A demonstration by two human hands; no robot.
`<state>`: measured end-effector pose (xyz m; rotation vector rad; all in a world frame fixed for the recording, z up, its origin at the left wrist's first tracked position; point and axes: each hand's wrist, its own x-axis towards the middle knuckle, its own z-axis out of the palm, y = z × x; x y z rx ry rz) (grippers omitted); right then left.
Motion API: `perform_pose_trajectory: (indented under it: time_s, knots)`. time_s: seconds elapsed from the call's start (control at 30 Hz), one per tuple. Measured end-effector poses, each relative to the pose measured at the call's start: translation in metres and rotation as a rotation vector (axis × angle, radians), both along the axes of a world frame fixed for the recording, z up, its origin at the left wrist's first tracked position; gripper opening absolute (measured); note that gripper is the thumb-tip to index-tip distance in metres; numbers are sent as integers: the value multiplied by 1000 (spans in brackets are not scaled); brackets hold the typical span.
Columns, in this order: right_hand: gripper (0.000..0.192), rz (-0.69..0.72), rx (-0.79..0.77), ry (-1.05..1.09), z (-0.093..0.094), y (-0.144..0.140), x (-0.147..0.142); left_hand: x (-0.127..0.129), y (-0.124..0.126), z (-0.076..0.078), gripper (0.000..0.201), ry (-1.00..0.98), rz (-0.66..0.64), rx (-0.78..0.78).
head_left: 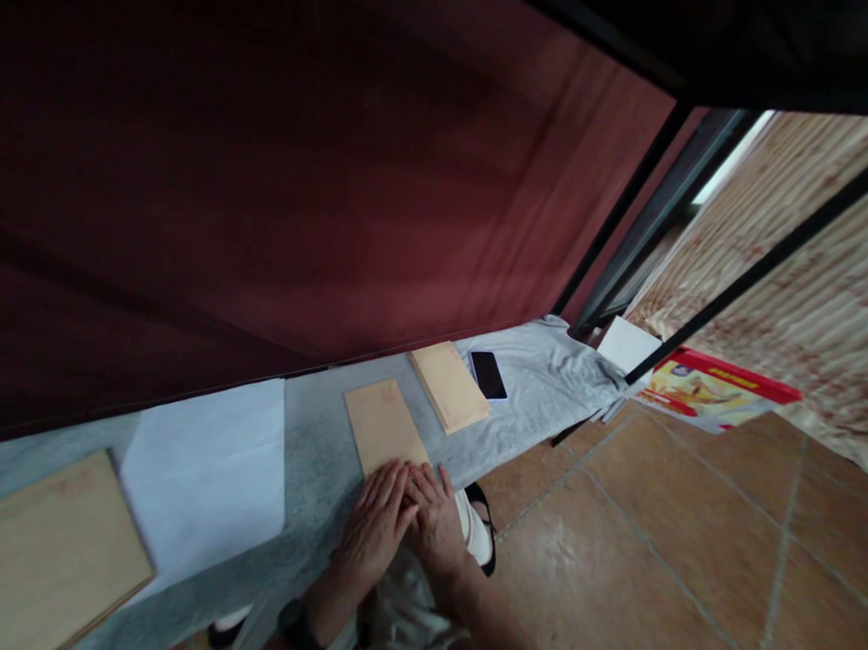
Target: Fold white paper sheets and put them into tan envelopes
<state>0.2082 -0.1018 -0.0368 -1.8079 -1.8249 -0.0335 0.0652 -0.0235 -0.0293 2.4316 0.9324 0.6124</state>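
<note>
A tan paper envelope [385, 419] lies on the grey cloth-covered table [319, 435] in front of me. My left hand [376, 516] rests flat on its near end, fingers stretched out. Beside it, my right hand [433, 519] also lies flat there, its fingers extended and touching or nearly touching the left. The palms hide the near edge of the envelope. Just beyond and to the right is a small stack of similar tan envelopes [449, 384], with a dark-screened phone [488, 374] next to it.
White paper [208, 468] lies left of the hands, and a larger tan paper stack [51, 547] at far left. A dark red panel [301, 211] rises along the table's back edge. Black frame bars [630, 199] and a red-yellow box [714, 388] are at right, above tiled floor [647, 550].
</note>
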Motion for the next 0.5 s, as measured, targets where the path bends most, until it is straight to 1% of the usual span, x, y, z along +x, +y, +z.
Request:
perform_pose_trajectory:
  time_s: [0.07, 0.17, 0.37, 0.43, 0.5]
  knots:
    - [49, 14, -14, -13, -1, 1, 2, -4, -7, -12, 59, 37, -25, 69]
    - [46, -8, -11, -10, 1, 1, 2, -13, -11, -19, 63, 74, -11, 108]
    - [43, -61, 32, 14, 6, 0, 2, -28, -10, -12, 67, 120, 2, 68]
    - [44, -74, 41, 19, 7, -1, 3, -29, -5, -9, 65, 134, 16, 54]
    - [44, -76, 50, 21, 8, -1, 5, -25, 7, -7, 61, 143, 21, 52]
